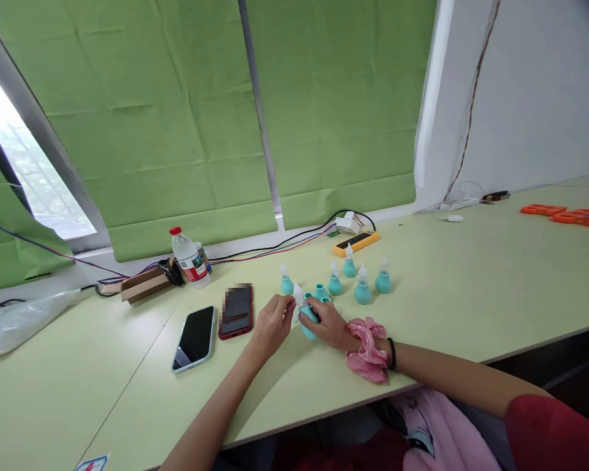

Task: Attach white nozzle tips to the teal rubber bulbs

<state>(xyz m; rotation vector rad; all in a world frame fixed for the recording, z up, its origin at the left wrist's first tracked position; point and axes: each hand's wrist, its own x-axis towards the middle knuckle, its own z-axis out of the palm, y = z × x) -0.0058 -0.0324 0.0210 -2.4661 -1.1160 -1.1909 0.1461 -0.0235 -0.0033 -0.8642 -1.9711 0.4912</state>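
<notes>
Head view: we find the right hand (pixel 330 324) curled around a smooth, round teal bulb (pixel 307 330), left hand (pixel 273 320) fingers pinched at its translucent conical tip (pixel 299 294).

No text is legible. The bottle (pixel 182 247) carries a red-and-white label (pixel 195 267) too small to read; below and left of the bottle, a sticker (pixel 93 465) on the table (pixel 471 281) is cut off and unreadable.

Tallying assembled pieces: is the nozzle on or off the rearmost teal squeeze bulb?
On: a translucent pointed nozzle rises from the neck of the rearmost teal squeeze bulb. How tightly it fits, I cannot tell.
</notes>
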